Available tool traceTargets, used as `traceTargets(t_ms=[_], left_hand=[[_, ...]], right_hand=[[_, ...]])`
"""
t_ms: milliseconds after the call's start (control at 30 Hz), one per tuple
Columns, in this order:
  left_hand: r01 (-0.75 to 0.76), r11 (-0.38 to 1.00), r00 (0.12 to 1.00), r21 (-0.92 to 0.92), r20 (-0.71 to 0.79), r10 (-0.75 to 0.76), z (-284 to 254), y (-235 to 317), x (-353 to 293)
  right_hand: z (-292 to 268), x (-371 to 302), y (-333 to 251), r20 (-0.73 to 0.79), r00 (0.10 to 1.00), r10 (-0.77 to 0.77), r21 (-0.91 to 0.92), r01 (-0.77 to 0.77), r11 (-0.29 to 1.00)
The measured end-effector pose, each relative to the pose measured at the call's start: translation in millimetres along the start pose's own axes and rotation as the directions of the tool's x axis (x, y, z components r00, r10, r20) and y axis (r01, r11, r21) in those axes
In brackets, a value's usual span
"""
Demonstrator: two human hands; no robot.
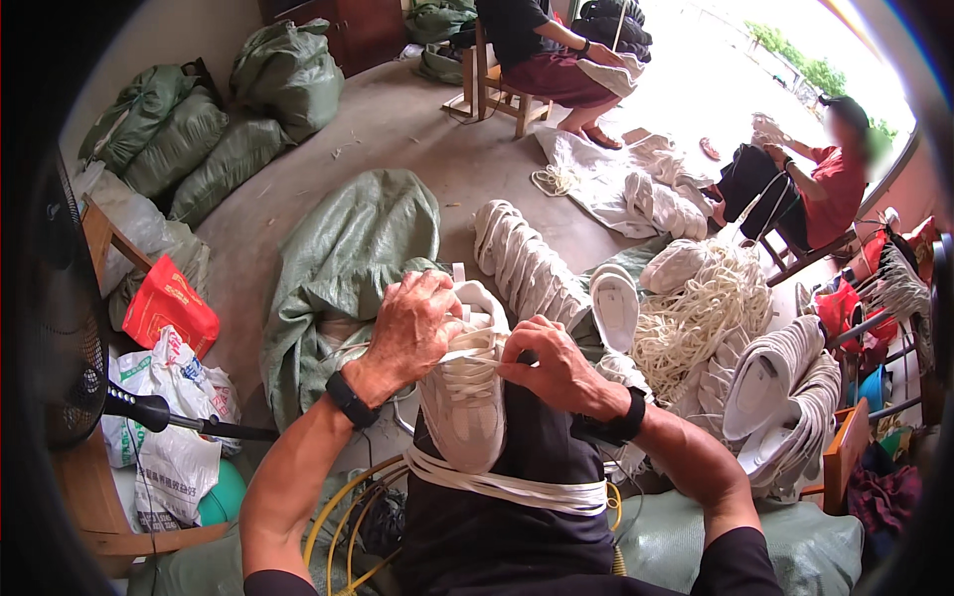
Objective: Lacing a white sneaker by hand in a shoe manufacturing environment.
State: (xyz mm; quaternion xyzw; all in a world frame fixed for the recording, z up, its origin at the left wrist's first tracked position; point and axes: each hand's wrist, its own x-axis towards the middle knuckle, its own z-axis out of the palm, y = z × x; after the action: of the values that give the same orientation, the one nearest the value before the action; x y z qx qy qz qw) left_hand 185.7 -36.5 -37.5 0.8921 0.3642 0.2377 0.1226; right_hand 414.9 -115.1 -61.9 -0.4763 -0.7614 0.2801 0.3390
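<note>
A pale sneaker [463, 429] rests on my lap, its toe toward me, with white lace crossing in rows over its tongue. My left hand [415, 323] is closed at the upper left eyelets, its fingertips pinching the shoelace; part of the grip is hidden. On the other side, my right hand [558, 370] pinches the shoelace [479, 352] between thumb and finger beside the shoe's right edge. A bundle of white laces [517, 487] is looped across my dark-clothed thighs below the toe.
Stacked pale shoes [522, 263] lie ahead, near a heap of loose laces [701, 303]. More shoes [775, 387] stand at right. A green sack [348, 253] and fan [75, 308] are left. Two people sit beyond: one in dark clothing [517, 40], one in red [830, 194].
</note>
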Motion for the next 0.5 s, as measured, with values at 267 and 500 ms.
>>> traceTargets(t_ms=[267,500], left_hand=[[-0.032,0.997,0.999,0.069,0.045,0.029,-0.5,0.0,2.7],[-0.07,0.983,0.997,0.168,0.054,0.062,-1.5,1.7,5.8]], right_hand=[[-20.7,2.2,-19.2,0.074,0.993,0.096,0.19,-0.109,0.976],[-22.0,-6.3,-9.5,0.004,1.0,0.019,0.039,-0.019,0.999]])
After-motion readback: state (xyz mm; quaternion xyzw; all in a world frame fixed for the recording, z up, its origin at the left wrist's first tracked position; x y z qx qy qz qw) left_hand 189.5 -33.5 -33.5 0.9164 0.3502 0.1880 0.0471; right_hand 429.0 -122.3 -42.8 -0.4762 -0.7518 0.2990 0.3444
